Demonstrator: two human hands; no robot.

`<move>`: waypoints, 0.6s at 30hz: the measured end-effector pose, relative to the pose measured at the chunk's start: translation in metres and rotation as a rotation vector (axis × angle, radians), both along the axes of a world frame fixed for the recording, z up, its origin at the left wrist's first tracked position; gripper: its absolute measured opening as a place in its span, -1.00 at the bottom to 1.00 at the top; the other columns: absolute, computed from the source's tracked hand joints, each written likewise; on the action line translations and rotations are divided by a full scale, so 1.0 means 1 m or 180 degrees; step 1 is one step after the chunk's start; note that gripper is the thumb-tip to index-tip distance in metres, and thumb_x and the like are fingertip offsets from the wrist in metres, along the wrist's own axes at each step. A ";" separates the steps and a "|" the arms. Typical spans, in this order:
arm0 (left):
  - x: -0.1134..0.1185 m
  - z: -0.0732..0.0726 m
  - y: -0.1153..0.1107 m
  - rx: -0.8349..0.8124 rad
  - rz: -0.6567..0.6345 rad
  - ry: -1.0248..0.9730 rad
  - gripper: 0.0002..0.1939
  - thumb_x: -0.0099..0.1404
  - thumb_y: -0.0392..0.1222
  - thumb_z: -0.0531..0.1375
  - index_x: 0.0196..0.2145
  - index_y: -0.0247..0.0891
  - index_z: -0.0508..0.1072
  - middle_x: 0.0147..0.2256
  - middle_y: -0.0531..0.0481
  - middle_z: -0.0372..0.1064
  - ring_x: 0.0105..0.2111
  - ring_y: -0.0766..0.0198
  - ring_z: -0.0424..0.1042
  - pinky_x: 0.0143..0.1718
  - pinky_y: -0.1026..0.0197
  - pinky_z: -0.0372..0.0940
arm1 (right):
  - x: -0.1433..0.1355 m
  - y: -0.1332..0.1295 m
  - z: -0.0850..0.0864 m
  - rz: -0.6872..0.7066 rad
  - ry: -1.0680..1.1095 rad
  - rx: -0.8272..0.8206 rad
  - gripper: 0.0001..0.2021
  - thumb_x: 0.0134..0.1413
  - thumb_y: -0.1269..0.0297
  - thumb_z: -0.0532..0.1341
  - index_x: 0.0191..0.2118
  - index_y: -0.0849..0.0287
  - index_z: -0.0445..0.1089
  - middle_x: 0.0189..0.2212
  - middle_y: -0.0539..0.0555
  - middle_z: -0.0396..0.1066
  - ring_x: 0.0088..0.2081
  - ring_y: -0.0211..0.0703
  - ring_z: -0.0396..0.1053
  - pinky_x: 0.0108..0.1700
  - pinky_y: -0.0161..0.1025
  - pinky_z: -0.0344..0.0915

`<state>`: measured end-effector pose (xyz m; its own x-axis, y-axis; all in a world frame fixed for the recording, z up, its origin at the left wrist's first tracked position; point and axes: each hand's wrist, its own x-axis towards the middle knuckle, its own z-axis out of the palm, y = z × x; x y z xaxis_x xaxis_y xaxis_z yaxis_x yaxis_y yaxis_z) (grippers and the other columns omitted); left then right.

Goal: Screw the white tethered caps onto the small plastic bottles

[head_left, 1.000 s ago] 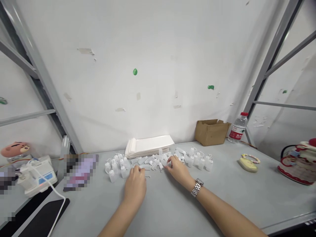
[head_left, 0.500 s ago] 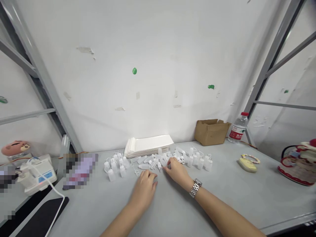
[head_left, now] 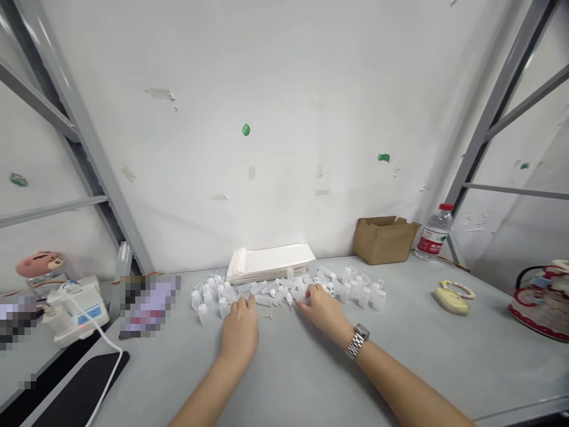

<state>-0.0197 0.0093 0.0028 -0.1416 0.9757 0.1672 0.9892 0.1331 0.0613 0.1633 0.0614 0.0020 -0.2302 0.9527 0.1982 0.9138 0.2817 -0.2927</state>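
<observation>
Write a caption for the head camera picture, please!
Left hand and right hand among little bottles, with a box by the wall.

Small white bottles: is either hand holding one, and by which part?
Can't tell. The left hand and right hand both have fingertips near the small white bottles, but the fingers hide any hold.

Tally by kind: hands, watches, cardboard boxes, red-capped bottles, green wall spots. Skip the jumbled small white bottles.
Hands: 2
Watch: 1
Cardboard box: 1
Red-capped bottle: 1
Green wall spots: 4
Total: 9
</observation>
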 end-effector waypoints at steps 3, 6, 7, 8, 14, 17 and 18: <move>-0.001 -0.003 0.002 -0.0012 0.0010 -0.0021 -0.55 0.14 -0.57 -0.13 -0.08 -0.37 0.31 -0.20 -0.21 0.31 -0.16 0.11 0.26 -0.25 0.17 0.16 | 0.000 0.000 -0.001 0.0088 -0.0103 0.0055 -0.79 0.05 0.20 0.11 -0.30 0.26 0.29 -0.25 0.19 0.35 -0.33 -0.08 0.36 -0.44 -0.28 0.07; -0.002 -0.003 0.004 -0.0027 -0.0019 -0.0085 -0.61 0.16 -0.54 -0.12 -0.18 -0.33 0.37 -0.23 -0.18 0.33 -0.16 0.13 0.27 -0.25 0.19 0.16 | 0.001 0.000 0.001 0.0119 -0.0108 0.0035 -0.84 0.05 0.28 0.09 -0.31 0.27 0.29 -0.24 0.20 0.35 -0.32 -0.09 0.35 -0.43 -0.28 0.07; -0.003 -0.003 0.004 -0.0027 -0.0027 -0.0110 -0.63 0.17 -0.53 -0.11 -0.21 -0.33 0.37 -0.24 -0.17 0.33 -0.16 0.14 0.28 -0.25 0.20 0.16 | 0.002 0.000 0.002 0.0094 -0.0076 0.0004 -0.86 0.05 0.29 0.09 -0.32 0.27 0.29 -0.26 0.20 0.35 -0.33 -0.10 0.35 -0.43 -0.29 0.07; -0.004 -0.003 0.005 -0.0026 -0.0030 -0.0135 -0.65 0.17 -0.53 -0.10 -0.22 -0.32 0.38 -0.25 -0.16 0.34 -0.17 0.14 0.29 -0.26 0.20 0.16 | 0.003 0.001 0.004 0.0060 -0.0034 -0.0028 -0.86 0.05 0.29 0.09 -0.33 0.26 0.29 -0.27 0.19 0.36 -0.33 -0.10 0.35 -0.43 -0.29 0.06; -0.004 -0.001 0.006 0.0014 -0.0031 -0.0269 -0.71 0.17 -0.48 -0.04 -0.26 -0.30 0.39 -0.28 -0.14 0.35 -0.16 0.13 0.30 -0.27 0.20 0.16 | 0.006 0.001 0.013 -0.0082 0.0169 -0.0078 -0.85 0.05 0.24 0.09 -0.37 0.21 0.28 -0.37 0.13 0.40 -0.37 -0.13 0.34 -0.47 -0.31 0.01; -0.005 0.003 0.005 0.0070 -0.0016 -0.0336 -0.72 0.17 -0.47 -0.03 -0.23 -0.32 0.38 -0.24 -0.15 0.33 -0.13 0.10 0.28 -0.25 0.19 0.16 | 0.006 0.001 0.014 -0.0049 0.0312 0.0006 -0.84 0.05 0.21 0.08 -0.37 0.20 0.28 -0.35 0.11 0.39 -0.38 -0.16 0.33 -0.47 -0.32 0.01; -0.005 0.004 0.004 0.0091 0.0007 -0.0362 -0.71 0.17 -0.47 -0.03 -0.22 -0.32 0.37 -0.22 -0.16 0.32 -0.12 0.10 0.27 -0.25 0.18 0.16 | 0.006 0.001 0.013 -0.0032 0.0365 0.0006 -0.84 0.05 0.21 0.08 -0.38 0.20 0.28 -0.34 0.10 0.38 -0.38 -0.18 0.33 -0.47 -0.32 0.01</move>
